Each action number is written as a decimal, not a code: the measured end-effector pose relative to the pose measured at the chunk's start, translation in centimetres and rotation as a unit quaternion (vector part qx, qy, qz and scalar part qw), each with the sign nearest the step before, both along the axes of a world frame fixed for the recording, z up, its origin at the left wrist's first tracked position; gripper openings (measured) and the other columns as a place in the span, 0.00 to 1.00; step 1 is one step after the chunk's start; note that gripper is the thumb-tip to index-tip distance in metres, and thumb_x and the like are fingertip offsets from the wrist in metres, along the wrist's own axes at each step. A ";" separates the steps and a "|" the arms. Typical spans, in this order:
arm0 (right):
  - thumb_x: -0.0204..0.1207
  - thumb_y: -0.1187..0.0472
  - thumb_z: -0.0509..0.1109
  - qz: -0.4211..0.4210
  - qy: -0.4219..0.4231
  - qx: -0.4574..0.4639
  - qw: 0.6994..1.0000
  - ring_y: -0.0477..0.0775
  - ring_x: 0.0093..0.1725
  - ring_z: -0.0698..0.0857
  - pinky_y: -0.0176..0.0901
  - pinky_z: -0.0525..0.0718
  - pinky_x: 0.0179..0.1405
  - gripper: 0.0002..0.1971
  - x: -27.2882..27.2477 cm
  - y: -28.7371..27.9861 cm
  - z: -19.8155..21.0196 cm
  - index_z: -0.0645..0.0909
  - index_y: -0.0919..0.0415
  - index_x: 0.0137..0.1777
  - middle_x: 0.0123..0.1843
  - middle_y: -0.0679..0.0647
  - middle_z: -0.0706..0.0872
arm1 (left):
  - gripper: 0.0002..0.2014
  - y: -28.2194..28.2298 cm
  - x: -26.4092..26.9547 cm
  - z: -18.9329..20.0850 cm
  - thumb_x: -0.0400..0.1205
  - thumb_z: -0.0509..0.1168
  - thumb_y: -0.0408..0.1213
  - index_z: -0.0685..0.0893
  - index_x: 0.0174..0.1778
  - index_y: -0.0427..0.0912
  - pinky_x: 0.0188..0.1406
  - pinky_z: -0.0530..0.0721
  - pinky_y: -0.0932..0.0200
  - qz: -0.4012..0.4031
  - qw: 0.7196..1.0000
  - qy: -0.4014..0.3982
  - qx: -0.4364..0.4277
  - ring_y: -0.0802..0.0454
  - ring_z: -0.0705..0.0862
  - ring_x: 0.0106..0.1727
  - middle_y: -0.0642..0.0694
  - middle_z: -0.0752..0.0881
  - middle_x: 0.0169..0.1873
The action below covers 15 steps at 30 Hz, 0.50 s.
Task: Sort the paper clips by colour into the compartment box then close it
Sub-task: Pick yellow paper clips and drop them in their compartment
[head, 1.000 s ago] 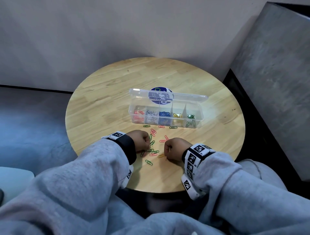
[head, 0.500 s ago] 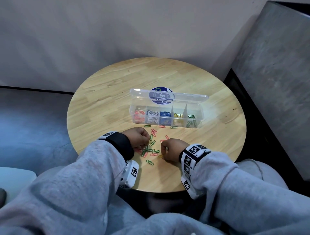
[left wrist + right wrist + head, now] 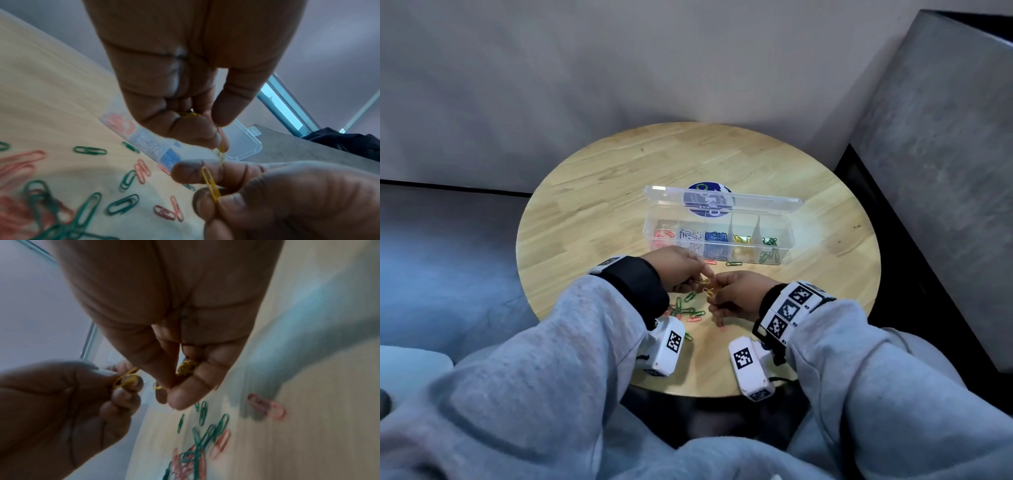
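My left hand [image 3: 705, 274] and right hand [image 3: 717, 291] meet just above the table [image 3: 602, 219], in front of the box. The left thumb and finger pinch a yellow paper clip [image 3: 221, 150], and more yellow wire shows in its curled fingers [image 3: 189, 114]. The right hand [image 3: 205, 186] pinches another yellow clip [image 3: 210, 186] and cups more yellow clips [image 3: 186, 368] in its palm. Whether the two pinched clips are linked I cannot tell. The clear compartment box [image 3: 787, 240] stands open, its lid [image 3: 767, 204] up at the back, holding pink, white, blue, yellow and green clips in separate compartments.
Several loose green and pink clips [image 3: 688, 310] lie on the round wooden table under and left of the hands. One green clip [image 3: 734, 263] lies by the box front. A grey block [image 3: 945, 171] stands to the right, and a wall runs behind the table.
Both hands have lifted off the clip pile and come together. They lay as fists among the clips before; now each pinches yellow clips.
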State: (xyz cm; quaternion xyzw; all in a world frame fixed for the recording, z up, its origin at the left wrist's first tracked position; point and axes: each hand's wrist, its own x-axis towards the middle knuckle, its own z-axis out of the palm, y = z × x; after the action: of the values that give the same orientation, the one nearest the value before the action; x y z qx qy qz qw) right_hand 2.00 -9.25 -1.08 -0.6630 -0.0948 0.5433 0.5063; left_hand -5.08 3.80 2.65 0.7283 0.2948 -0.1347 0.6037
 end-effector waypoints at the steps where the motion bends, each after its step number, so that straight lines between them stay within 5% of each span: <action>1: 0.77 0.83 0.55 -0.014 0.025 0.009 1.000 0.48 0.22 0.83 0.37 0.86 0.26 0.16 -0.2 0.1 0.1 0.76 0.63 0.41 0.32 0.59 0.78 | 0.17 -0.2 0.1 0.3 0.83 0.53 0.24 0.82 0.33 0.40 0.20 0.78 0.73 -0.008 1.000 -0.002 0.001 0.60 0.79 0.20 0.44 0.79 0.28; 5: 0.75 0.86 0.48 -0.066 0.120 0.065 0.988 0.47 0.21 0.85 0.33 0.87 0.26 0.19 -0.7 0.2 0.1 0.76 0.68 0.40 0.37 0.62 0.80 | 0.16 -0.9 0.2 1.0 0.82 0.54 0.24 0.82 0.35 0.41 0.32 0.81 0.69 -0.038 0.999 0.001 0.007 0.56 0.79 0.31 0.44 0.83 0.33; 11: 0.74 0.85 0.48 -0.130 0.194 0.122 0.965 0.51 0.27 0.88 0.35 0.88 0.32 0.19 -1.1 -0.2 0.1 0.78 0.69 0.42 0.33 0.57 0.89 | 0.13 -1.8 0.2 1.6 0.82 0.54 0.23 0.78 0.51 0.44 0.45 0.77 0.63 -0.034 0.998 -0.021 -0.053 0.51 0.77 0.43 0.44 0.78 0.41; 15: 0.75 0.81 0.52 -0.166 0.209 0.127 0.955 0.51 0.26 0.88 0.34 0.87 0.29 0.14 -1.0 -0.3 0.0 0.78 0.70 0.44 0.33 0.59 0.87 | 0.14 -2.3 0.2 2.2 0.83 0.54 0.24 0.77 0.57 0.45 0.46 0.75 0.65 -0.042 0.995 -0.032 -0.090 0.55 0.74 0.41 0.44 0.76 0.43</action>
State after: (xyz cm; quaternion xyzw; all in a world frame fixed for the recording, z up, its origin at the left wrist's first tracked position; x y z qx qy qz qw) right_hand 0.99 -9.53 -1.04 -0.4713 0.0562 0.5619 0.6775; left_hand -4.91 1.55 4.89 0.6871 0.2309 -0.1625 0.6695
